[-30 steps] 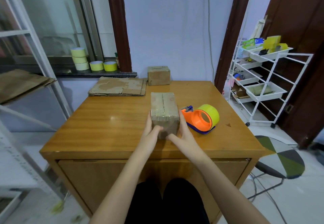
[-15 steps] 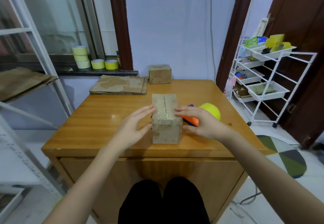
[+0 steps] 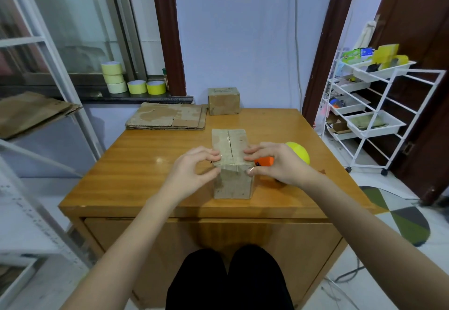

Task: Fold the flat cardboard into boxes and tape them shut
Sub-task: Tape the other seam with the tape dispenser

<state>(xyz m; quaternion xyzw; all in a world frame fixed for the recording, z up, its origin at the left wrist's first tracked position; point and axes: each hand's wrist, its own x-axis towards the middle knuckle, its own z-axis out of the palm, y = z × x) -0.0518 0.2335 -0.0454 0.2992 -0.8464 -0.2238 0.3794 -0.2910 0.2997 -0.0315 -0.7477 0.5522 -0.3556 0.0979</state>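
Box (image 3: pixel 230 164), taped seam up, held between my hands.
Left hand (image 3: pixel 192 171) and right hand (image 3: pixel 274 161) pinch its near corners; long axis runs away from me.

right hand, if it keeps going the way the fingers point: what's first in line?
Likely the box: the right hand points left with its fingertips already at the box's right top edge. Past that, the left hand on the opposite side.

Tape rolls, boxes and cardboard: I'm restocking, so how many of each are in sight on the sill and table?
Loose tape rolls on the sill: 5, a stack of 3 plus 2 beside it
Tape dispenser with a roll: 1
Folded boxes: 2, one held, one at the back
Flat cardboard stack: 1
Total: 9
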